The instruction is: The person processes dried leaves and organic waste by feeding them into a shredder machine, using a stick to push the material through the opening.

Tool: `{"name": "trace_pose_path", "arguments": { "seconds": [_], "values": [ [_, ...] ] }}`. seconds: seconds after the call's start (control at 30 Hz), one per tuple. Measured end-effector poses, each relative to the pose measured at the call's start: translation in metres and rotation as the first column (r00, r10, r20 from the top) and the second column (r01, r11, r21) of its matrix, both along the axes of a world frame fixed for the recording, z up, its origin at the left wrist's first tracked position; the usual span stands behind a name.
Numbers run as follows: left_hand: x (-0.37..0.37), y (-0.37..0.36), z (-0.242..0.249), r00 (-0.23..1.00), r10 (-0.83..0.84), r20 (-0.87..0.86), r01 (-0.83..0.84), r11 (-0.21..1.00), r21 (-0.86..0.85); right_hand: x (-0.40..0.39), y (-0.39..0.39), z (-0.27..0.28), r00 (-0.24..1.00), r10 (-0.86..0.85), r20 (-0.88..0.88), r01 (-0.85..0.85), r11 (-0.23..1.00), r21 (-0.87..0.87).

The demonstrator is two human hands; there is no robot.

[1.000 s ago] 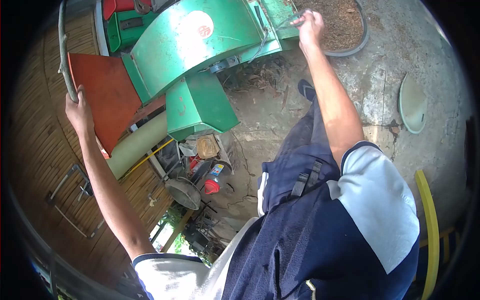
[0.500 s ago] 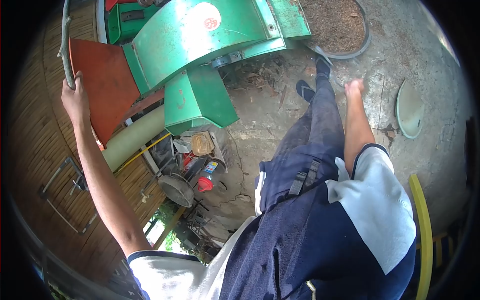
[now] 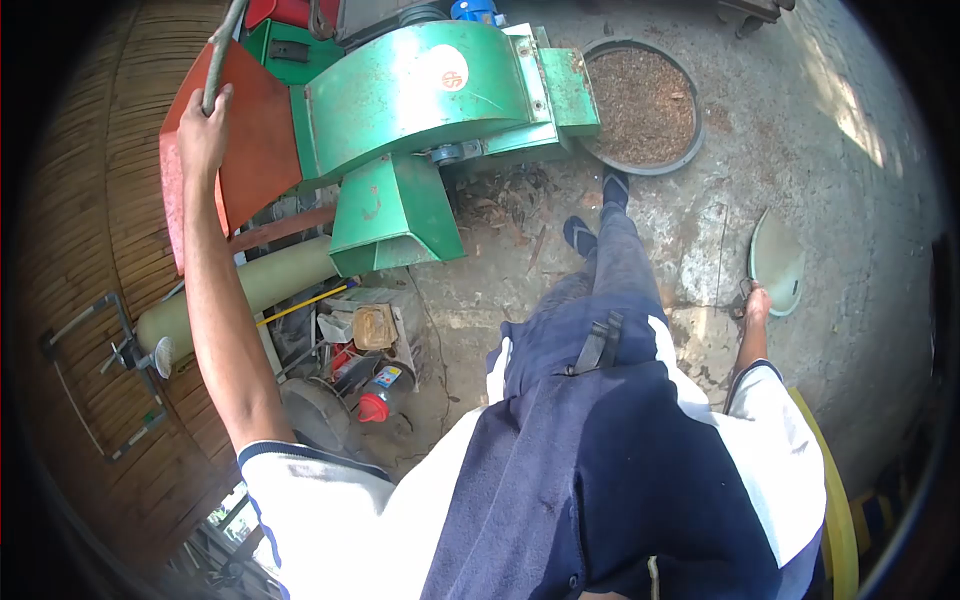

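My left hand point(image 3: 203, 130) is closed round a grey wooden stick point(image 3: 216, 65), over the orange-red feed hopper point(image 3: 255, 140) of a green machine point(image 3: 400, 95). The stick rises out of the top of the view. On the right, my right hand point(image 3: 757, 302) is beside the near edge of a pale, shallow oval dish-like object point(image 3: 778, 265) on the floor. It seems to touch that edge, but its fingers are too small to make out.
A round tub point(image 3: 640, 110) of brown chips sits by the machine's outlet. A green chute point(image 3: 390, 215) juts toward me. Below are a pale cylinder point(image 3: 285, 275), a red-lidded container point(image 3: 374, 405) and a yellow bar point(image 3: 825, 480) at right. Bamboo walling point(image 3: 80, 210) lines the left.
The view has shifted. My left hand, still round the stick, now shows over the hopper rather than at its outer edge. My right hand has moved outward to the oval object.
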State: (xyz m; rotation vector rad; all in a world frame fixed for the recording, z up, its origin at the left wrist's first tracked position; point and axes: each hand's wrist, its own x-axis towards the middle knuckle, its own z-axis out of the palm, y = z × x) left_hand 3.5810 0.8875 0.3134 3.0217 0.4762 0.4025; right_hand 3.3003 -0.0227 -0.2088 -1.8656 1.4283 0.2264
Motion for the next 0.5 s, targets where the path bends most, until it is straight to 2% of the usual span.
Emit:
{"name": "trace_pose_path", "arguments": {
  "seconds": [0.07,0.1,0.17,0.3,0.37,0.5],
  "values": [
    [-0.002,0.006,0.007,0.990,-0.010,-0.142,0.001,0.998,-0.061,0.013,0.030,0.029,0.978,0.185,0.101,-0.184,0.983,-0.014],
    [-0.005,0.007,0.010,0.990,-0.012,-0.139,0.003,0.998,-0.063,0.019,0.043,0.038,0.977,0.184,0.104,-0.183,0.983,-0.017],
    [-0.012,0.010,0.014,0.976,-0.025,-0.216,0.005,0.996,-0.095,0.034,0.068,0.047,0.972,0.199,0.129,-0.222,0.954,0.201],
    [-0.029,0.005,0.016,0.973,-0.044,-0.228,0.022,0.995,-0.097,0.044,0.116,0.054,0.937,0.259,0.234,-0.321,0.902,0.290],
    [-0.039,-0.011,0.021,0.981,-0.041,-0.190,0.037,0.999,-0.025,0.044,0.135,0.057,0.898,0.343,0.275,-0.416,0.863,0.286],
    [-0.050,-0.014,0.026,0.987,-0.025,-0.156,0.019,0.999,-0.040,0.036,0.152,0.064,0.906,0.359,0.224,-0.412,0.869,0.274]
  ]
}}
